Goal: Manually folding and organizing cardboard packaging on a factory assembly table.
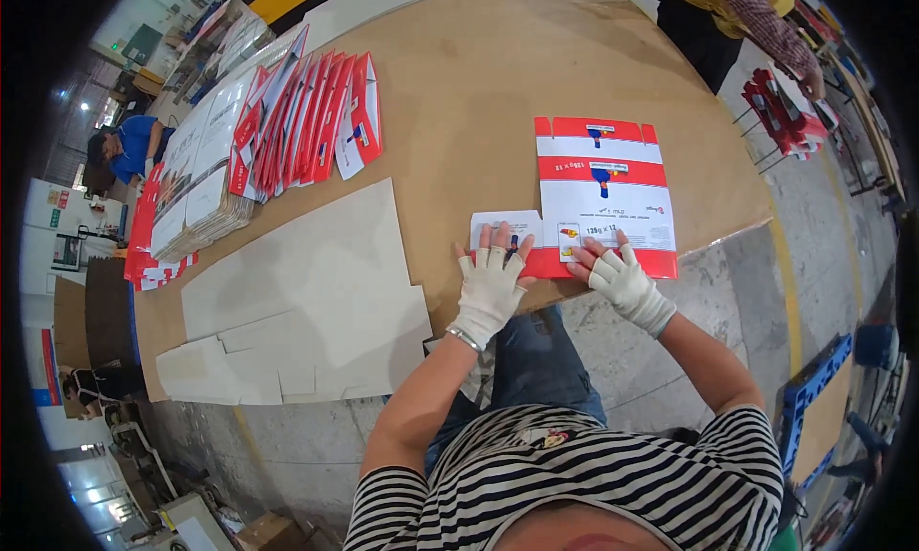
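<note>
A red and white printed carton blank (pixel 627 187) lies flat at the table's near right edge, partly folded. My left hand (pixel 493 273), in a white fingerless glove, rests with spread fingers on the small side flap of the blank. On its lower red and white panel lies my right hand (pixel 617 273), gloved the same way, fingers stretched out. Neither hand grips anything. Left of my left hand, plain grey-white cardboard sheets (pixel 306 292) lie on the table with cut edges and slots showing.
Folded red and white cartons (pixel 321 120) lean in a row at the far left, beside a tall bundled stack of flat ones (pixel 206 168). Brown board covers the table (pixel 459 91). A person in a yellow vest (pixel 737 15) stands beyond the right edge; others are at left.
</note>
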### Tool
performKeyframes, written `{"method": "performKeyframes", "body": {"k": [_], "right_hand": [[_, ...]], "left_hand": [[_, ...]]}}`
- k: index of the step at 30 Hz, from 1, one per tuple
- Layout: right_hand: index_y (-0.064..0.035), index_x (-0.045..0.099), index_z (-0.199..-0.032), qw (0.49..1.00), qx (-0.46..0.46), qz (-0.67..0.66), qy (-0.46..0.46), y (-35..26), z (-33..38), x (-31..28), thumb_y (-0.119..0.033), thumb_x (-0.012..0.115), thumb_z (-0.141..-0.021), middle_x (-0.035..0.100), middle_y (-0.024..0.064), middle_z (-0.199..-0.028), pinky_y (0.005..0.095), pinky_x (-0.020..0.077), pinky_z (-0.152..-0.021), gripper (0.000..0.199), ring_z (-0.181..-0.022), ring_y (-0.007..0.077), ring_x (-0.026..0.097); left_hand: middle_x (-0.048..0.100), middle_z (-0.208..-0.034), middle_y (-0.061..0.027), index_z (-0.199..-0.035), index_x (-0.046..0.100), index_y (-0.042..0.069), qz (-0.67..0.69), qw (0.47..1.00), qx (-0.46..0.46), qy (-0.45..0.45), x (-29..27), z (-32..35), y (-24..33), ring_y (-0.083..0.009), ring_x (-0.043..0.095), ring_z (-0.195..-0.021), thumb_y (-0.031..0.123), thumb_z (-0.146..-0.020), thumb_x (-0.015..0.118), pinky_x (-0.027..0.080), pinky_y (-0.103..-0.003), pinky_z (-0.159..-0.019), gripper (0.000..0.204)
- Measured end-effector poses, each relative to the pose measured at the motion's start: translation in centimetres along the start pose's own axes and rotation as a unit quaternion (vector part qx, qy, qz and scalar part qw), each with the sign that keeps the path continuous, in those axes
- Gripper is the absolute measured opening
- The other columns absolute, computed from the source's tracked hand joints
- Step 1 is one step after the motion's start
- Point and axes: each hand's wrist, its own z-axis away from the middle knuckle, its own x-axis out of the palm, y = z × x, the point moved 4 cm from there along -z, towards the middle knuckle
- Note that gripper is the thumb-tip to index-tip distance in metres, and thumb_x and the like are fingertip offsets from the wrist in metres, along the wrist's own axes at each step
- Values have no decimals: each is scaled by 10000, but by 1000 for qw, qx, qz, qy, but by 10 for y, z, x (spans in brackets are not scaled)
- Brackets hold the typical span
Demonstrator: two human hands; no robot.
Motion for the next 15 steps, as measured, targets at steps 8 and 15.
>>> {"method": "performKeyframes", "body": {"k": [8, 15], "right_hand": [[-195, 499, -1404, 1000, 9, -10, -13, -5, 6, 10, -227, 489, -898, 525, 21, -1433, 644, 283, -1109, 508, -1357, 220, 462], [-176, 492, -1404, 998, -20, -39, -40, 7, 5, 11, -209, 492, -890, 513, 15, -1443, 628, 312, -1100, 515, -1345, 198, 467]], "left_hand": [[265, -1592, -161, -1510, 379, 283, -39, 999, -21, -29, 0, 3, 10, -379, 229, -1473, 484, -863, 646, 158, -713, -1092, 728], [252, -1608, -115, -1486, 431, 207, 38, 999, -29, -24, 1, -12, 10, -351, 192, -1491, 483, -852, 665, 120, -623, -1154, 729]]}}
